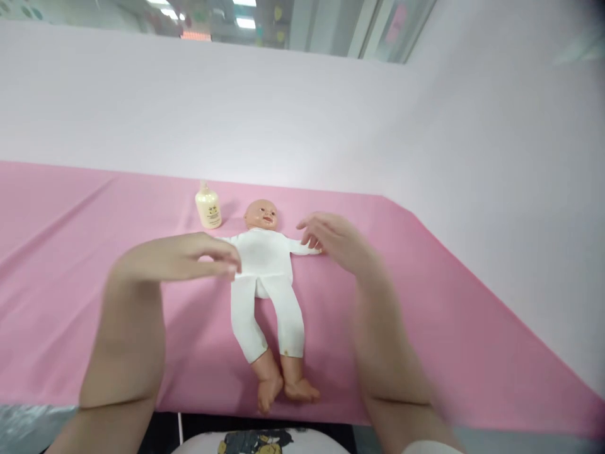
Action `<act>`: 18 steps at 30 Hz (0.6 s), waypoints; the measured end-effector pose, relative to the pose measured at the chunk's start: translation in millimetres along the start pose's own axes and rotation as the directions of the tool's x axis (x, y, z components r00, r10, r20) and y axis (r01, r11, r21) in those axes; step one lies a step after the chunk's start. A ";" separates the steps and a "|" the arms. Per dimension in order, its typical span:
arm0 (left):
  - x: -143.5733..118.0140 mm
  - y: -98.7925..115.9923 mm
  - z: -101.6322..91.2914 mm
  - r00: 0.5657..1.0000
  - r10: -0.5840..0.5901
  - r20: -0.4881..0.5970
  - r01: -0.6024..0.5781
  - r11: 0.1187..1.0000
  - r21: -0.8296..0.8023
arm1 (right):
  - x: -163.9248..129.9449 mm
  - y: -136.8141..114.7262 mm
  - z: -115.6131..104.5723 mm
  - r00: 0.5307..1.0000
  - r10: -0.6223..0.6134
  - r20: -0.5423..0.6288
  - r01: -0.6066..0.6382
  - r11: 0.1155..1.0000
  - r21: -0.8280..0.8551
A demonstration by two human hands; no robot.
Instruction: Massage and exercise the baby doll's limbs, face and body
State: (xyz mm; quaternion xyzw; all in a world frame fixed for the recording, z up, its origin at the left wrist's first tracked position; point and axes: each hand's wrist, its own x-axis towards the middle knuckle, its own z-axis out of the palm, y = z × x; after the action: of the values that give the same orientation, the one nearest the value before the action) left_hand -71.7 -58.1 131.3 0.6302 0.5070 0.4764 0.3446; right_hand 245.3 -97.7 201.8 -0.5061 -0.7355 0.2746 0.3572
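Doll flat on its back mid-frame, a hand on each side of the torso

The doll [265,277] is laid lengthwise on the pink tablecloth [70,252], head toward the top of the frame, bare feet toward the bottom edge. The left hand [189,257] is held flat and open, nothing gripped, fingertips right at the doll's white suit at centre frame. The right hand [333,239] is blurred but looks loosely open too, fingers at the sleeve end right of centre. Both are about equally near. A cream lotion bottle [208,206] is stood just left of the head.
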 end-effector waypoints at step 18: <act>24.9 -97.2 96.6 0.992 -0.007 -0.123 0.054 0.920 0.388 | 45.8 123.0 110.7 0.896 0.439 -0.075 -0.427 0.798 -0.426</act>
State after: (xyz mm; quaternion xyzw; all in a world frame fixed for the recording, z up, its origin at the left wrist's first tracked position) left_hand -9.4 -5.2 18.6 0.6486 0.6211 0.3973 0.1887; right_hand 213.2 -17.8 53.1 -0.7228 -0.6475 0.1860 0.1540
